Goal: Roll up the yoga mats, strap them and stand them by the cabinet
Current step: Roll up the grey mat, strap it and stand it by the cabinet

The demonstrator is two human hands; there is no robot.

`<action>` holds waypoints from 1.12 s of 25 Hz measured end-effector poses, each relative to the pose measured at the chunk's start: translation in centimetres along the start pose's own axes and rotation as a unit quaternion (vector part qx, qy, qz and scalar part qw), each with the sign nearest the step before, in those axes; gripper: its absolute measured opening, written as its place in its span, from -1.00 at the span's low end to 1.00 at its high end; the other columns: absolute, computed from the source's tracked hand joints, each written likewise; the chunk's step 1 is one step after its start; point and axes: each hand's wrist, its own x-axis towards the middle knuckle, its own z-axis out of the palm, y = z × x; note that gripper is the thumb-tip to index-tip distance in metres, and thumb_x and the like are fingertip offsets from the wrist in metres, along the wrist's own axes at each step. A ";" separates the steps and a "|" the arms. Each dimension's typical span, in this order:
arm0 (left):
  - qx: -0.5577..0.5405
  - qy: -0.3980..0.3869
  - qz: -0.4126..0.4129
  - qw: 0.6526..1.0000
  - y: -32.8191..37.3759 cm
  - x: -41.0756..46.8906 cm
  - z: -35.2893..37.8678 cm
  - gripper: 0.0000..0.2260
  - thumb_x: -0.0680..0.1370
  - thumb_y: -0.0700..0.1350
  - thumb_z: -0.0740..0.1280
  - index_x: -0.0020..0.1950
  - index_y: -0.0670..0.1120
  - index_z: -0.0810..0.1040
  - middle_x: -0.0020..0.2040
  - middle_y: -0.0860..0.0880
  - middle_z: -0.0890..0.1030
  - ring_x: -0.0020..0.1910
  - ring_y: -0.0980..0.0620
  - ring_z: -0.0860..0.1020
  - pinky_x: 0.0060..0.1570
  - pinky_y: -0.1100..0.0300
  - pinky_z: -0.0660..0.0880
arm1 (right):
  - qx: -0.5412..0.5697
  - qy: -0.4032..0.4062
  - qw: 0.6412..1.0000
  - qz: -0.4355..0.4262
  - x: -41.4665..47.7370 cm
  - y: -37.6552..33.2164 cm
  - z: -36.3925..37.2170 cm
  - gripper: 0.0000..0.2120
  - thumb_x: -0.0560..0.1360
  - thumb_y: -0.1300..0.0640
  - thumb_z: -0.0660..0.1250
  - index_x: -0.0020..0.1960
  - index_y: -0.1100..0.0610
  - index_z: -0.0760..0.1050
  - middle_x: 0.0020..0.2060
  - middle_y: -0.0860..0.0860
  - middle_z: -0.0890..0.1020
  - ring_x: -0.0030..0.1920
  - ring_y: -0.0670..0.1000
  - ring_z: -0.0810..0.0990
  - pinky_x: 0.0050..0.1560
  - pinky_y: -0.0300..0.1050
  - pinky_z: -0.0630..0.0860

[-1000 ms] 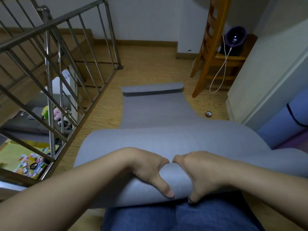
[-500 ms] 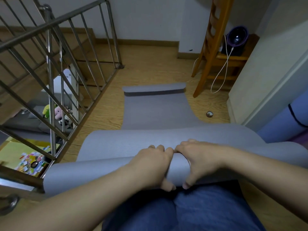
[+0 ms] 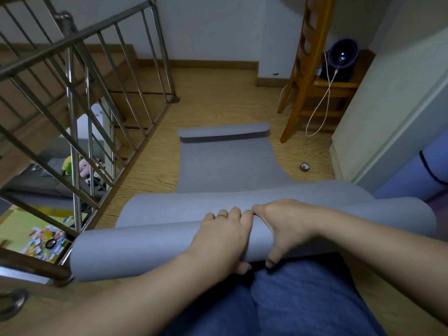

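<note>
head | left hand (image 3: 223,235), right hand (image 3: 284,225) grip mat roll (image 3: 145,248) | roll farther forward than before

Dim, even indoor light, soft shadows, wide-angle bending at edges, slight softness

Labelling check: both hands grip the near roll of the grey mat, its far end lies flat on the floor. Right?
No: the head view shows the far end curled up, not flat. The left hand and right hand do grip the near roll.

home landing, stair railing (image 3: 72,76), wooden chair (image 3: 305,69)
</note>
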 end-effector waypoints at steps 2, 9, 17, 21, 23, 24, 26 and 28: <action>-0.010 0.012 0.001 1.000 -0.6 0.3 0.1 -0.24 0.35 0.17 0.45 0.40 -0.08 0.19 0.21 -0.09 0.41 0.14 -0.13 0.46 0.04 0.04 0.37 | 0.008 0.004 1.000 0.006 0.2 -0.1 -0.1 -0.27 0.16 -0.23 0.56 0.19 0.01 0.35 0.05 -0.03 0.58 0.00 0.04 0.55 -0.03 -0.11 0.49; -0.107 -0.045 0.047 0.992 -1.5 0.5 -1.6 -0.34 0.31 0.15 0.48 0.28 -0.05 0.30 0.11 -0.07 0.51 0.03 -0.11 0.53 -0.03 0.08 0.48 | -0.080 0.141 0.987 -0.001 -3.3 -1.5 1.5 -0.26 0.27 -0.31 0.43 0.30 0.00 0.29 0.11 -0.04 0.50 0.11 0.04 0.48 0.08 -0.09 0.38; -0.299 -0.290 0.054 0.908 -2.6 1.6 -3.5 -0.44 0.34 0.12 0.53 0.26 0.05 0.42 0.12 0.10 0.59 0.08 0.06 0.56 0.16 0.14 0.50 | 0.075 -0.089 0.993 -0.013 -1.7 -0.2 -0.2 -0.33 0.15 -0.25 0.57 0.16 -0.09 0.41 0.00 -0.14 0.58 -0.02 -0.07 0.56 0.03 -0.12 0.54; -0.131 -0.226 0.044 0.964 -1.7 1.4 -4.1 -0.32 0.37 0.23 0.46 0.36 -0.03 0.32 0.23 -0.04 0.48 0.18 -0.07 0.47 0.16 0.05 0.46 | 0.148 -0.155 0.977 -0.021 0.2 1.0 -0.7 -0.34 0.11 -0.21 0.59 0.13 -0.09 0.44 0.01 -0.18 0.61 0.02 -0.11 0.59 0.12 -0.11 0.54; 0.011 -0.144 0.031 0.989 0.4 0.5 -3.4 -0.24 0.40 0.18 0.44 0.42 -0.13 0.19 0.26 -0.12 0.38 0.24 -0.14 0.41 0.12 0.00 0.40 | 0.162 -0.169 0.972 -0.029 1.0 1.5 -0.7 -0.31 0.08 -0.22 0.58 0.15 -0.11 0.46 0.02 -0.19 0.62 0.05 -0.11 0.60 0.17 -0.09 0.52; 0.039 -0.128 0.018 0.991 1.4 0.0 -3.0 -0.21 0.41 0.15 0.45 0.44 -0.17 0.13 0.27 -0.14 0.34 0.25 -0.15 0.39 0.10 -0.02 0.39 | 0.157 -0.178 0.971 -0.028 1.3 1.6 -0.7 -0.32 0.10 -0.20 0.58 0.16 -0.11 0.46 0.04 -0.19 0.62 0.06 -0.10 0.60 0.19 -0.08 0.51; 0.038 -0.120 -0.001 0.992 2.1 -0.2 -2.3 -0.19 0.41 0.12 0.46 0.44 -0.19 0.09 0.28 -0.15 0.32 0.24 -0.16 0.37 0.09 -0.03 0.37 | 0.155 -0.179 0.971 -0.021 1.3 1.7 -0.8 -0.32 0.13 -0.21 0.58 0.19 -0.11 0.45 0.07 -0.18 0.61 0.09 -0.09 0.59 0.22 -0.06 0.49; 0.012 -0.108 0.009 0.994 1.2 0.1 -2.1 -0.23 0.40 0.11 0.46 0.41 -0.18 0.14 0.26 -0.15 0.34 0.22 -0.16 0.40 0.05 0.01 0.38 | 0.126 -0.142 0.982 -0.017 0.4 1.3 -0.7 -0.28 0.15 -0.26 0.55 0.22 -0.08 0.41 0.08 -0.17 0.56 0.11 -0.08 0.54 0.23 -0.08 0.47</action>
